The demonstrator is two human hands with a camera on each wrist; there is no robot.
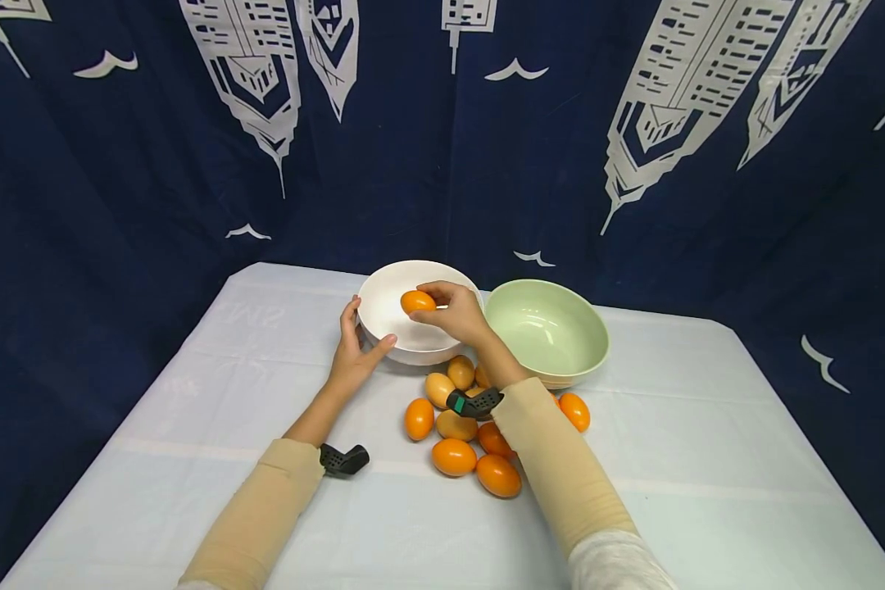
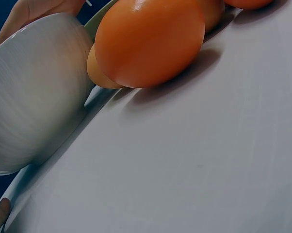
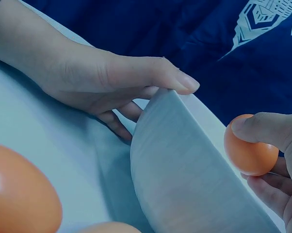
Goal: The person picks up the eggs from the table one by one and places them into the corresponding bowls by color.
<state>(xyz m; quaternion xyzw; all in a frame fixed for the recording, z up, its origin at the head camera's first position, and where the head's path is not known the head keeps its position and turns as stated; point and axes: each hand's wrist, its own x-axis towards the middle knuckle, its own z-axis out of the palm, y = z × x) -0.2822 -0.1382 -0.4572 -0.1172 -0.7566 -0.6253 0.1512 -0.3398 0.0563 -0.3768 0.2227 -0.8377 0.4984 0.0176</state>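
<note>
My right hand [image 1: 453, 313] pinches an orange egg [image 1: 416, 301] over the inside of a white bowl [image 1: 383, 293]. In the right wrist view the thumb presses the top of that egg [image 3: 250, 151], with fingers beneath it. My left hand [image 1: 354, 354] grips the white bowl by its near left side; the right wrist view has its thumb over the rim and fingers along the outer wall. From the left wrist, the bowl's outside [image 2: 39, 92] fills the left part of the view.
A light green bowl [image 1: 549, 328] stands right of the white one. Several orange eggs [image 1: 453, 457] and tan eggs [image 1: 440, 389] lie loose on the white-covered table [image 1: 369, 524], some hidden under the right forearm. A dark blue printed curtain [image 1: 413, 164] hangs behind.
</note>
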